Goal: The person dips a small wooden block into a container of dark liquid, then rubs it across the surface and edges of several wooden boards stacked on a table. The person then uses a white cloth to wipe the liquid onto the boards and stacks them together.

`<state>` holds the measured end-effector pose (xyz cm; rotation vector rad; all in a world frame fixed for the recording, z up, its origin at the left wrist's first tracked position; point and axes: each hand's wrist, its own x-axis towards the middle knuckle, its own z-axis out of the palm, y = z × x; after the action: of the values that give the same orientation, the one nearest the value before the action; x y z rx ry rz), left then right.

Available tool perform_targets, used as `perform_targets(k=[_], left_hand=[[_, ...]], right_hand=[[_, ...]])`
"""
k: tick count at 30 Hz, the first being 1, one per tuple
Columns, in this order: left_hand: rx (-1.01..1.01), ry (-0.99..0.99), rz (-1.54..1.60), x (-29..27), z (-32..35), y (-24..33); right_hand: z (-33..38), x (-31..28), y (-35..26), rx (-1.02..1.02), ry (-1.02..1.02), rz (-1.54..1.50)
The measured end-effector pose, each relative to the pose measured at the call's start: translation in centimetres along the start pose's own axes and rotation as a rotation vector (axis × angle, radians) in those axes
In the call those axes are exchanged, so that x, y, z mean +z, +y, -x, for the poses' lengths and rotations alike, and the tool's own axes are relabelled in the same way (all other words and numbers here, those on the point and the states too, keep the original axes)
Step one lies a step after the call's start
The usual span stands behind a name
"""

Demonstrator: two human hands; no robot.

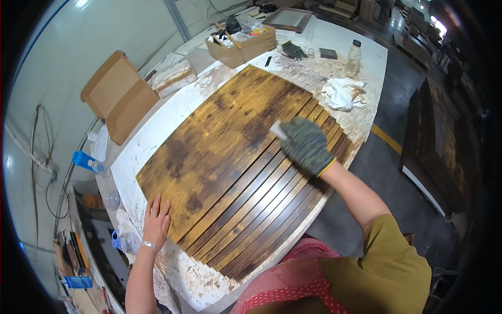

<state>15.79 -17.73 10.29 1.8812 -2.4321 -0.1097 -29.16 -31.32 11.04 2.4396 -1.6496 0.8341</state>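
A broad wooden board (214,136) with a mottled brown and yellow finish lies on top of a stepped stack of similar boards (261,204). My right hand (307,145), in a dark mottled knit glove with a yellow cuff edge, is closed around a small whitish pad (278,130) at the top board's right edge. The pad is blurred, so its exact kind is unclear. Bare and with fingers stretched out, my left hand (156,217) rests at the top board's near left corner. A silver bracelet (150,244) circles that wrist.
The stained white table (193,282) carries a crumpled white cloth (343,94), a bottle with a dark cap (353,58), a dark glove (294,51), a grey block (328,54) and a cardboard box of supplies (243,46). An open carton (117,97) stands left. Dark panels (439,152) stand right.
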Motion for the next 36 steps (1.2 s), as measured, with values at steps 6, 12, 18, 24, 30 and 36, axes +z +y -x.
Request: perform_targets(k=[6,12,18,24,30,36], left_hand=[[-0.047,-0.081,0.000,-0.4,-0.2,-0.2],[-0.069,-0.175,-0.016,-1.6,-0.5,0.9],[-0.170,-0.198,0.015,-2.4,-0.5,1.9],[-0.162,-0.177,-0.033,-1.3,-0.6,1.7],[-0.135,-0.188,-0.068,-1.3,-1.1,1.5],[-0.374,0.047,0.084,0.9,-2.6,3.2]], right_hand=[[0.4,2.7,-0.7,-0.331,-0.007,-0.225],[-4.2,-0.2,16.7,0.293,-0.103,0.121],[-5.7,-3.3,13.6,0.245,-0.300,-0.155],[-4.9,-0.3,16.4,0.041,-0.225,-0.034],[0.3,-2.9,24.5,0.509,-0.002,-0.286],[7.7,-3.3,19.6,0.405,0.064,-0.259]])
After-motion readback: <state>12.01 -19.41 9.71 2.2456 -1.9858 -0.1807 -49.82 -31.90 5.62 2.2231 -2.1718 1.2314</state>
